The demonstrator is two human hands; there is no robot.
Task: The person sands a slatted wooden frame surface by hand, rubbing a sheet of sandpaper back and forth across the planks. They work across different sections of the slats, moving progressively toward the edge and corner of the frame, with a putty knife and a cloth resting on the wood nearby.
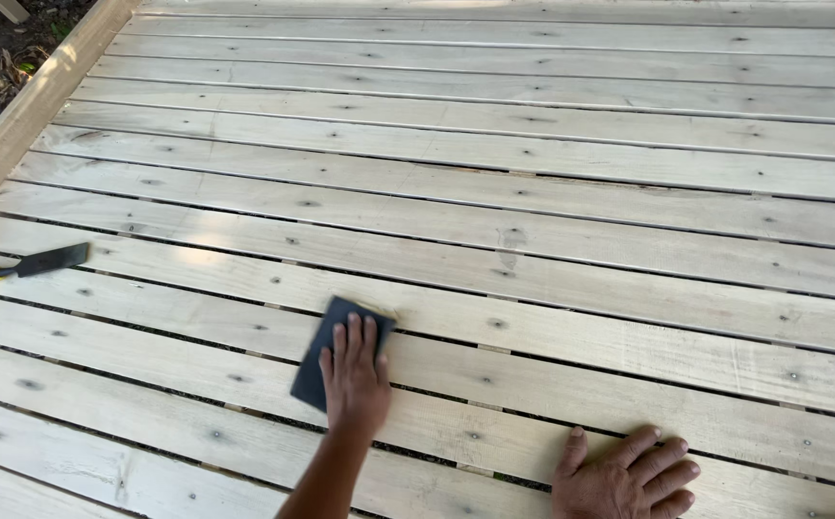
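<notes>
Sanding block pressed flat on the deck boards — a rubbing pass looks to be in hand.

The left hand (pixel 353 380) lies on the dark sanding block (pixel 326 356), fingers together and spread flat over it, not curled round. The block's long axis runs slantwise across the planks (pixel 533 221), top corner pointing up-right. The right hand (pixel 626 478) rests open, palm down — bracing. A yellow-handled tool (pixel 23 266) lies well apart at left.
</notes>
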